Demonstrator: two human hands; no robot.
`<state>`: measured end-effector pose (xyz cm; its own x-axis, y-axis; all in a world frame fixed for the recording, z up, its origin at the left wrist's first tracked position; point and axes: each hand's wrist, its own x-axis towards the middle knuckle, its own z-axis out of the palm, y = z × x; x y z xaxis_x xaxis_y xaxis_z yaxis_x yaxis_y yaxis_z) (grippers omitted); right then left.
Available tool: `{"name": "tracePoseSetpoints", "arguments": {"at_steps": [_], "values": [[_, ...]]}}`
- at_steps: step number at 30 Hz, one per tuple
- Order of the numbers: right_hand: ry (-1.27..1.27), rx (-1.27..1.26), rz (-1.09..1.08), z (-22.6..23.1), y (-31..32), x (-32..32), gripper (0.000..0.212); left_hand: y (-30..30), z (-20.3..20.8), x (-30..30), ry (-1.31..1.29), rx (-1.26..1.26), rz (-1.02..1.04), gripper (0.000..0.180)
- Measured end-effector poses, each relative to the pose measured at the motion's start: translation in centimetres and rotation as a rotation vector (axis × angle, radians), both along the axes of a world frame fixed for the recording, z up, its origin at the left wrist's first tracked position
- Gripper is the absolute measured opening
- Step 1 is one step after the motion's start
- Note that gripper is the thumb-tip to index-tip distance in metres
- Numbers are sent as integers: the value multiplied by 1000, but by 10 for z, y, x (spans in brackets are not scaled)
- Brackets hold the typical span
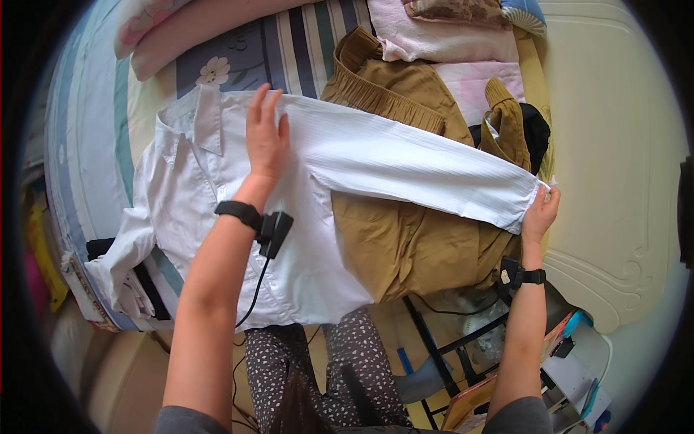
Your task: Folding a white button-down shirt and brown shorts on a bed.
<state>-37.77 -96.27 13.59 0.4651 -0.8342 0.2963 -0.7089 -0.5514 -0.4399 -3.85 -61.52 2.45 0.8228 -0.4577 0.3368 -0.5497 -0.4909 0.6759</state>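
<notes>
A white collared shirt (289, 166) lies spread over the bed, its collar toward the far left. One long sleeve stretches out to the right across brown clothing with an elastic waist (405, 242). My left hand (266, 141) rests on the shirt near the shoulder, fingers extended and slightly apart. At the sleeve's end, my right hand (538, 213) grips the cuff between thumb and fingers. The shirt's other sleeve hangs bunched at the left, by the bed's edge.
A striped, flowered bed sheet (87, 145) lies beneath. Pink bedding (448, 36) is at the back. The cream headboard (614, 145) stands at the right. Below the bed's near edge are a dark metal frame (434, 347) and a shelf (571, 376) with assorted items. Cables run from wrist-worn devices.
</notes>
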Motion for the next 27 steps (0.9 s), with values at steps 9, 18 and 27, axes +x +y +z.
{"name": "tracePoseSetpoints", "arguments": {"at_steps": [9,18,27], "values": [[-35,83,36,-23,-4,-1,21,-4,-2,-15,-69,643,-82,51],[72,82,-50,-16,-24,-29,21,115,43,-297,519,384,-494,44],[301,954,354,-20,273,-40,19,323,61,-317,702,201,812,38]]}}
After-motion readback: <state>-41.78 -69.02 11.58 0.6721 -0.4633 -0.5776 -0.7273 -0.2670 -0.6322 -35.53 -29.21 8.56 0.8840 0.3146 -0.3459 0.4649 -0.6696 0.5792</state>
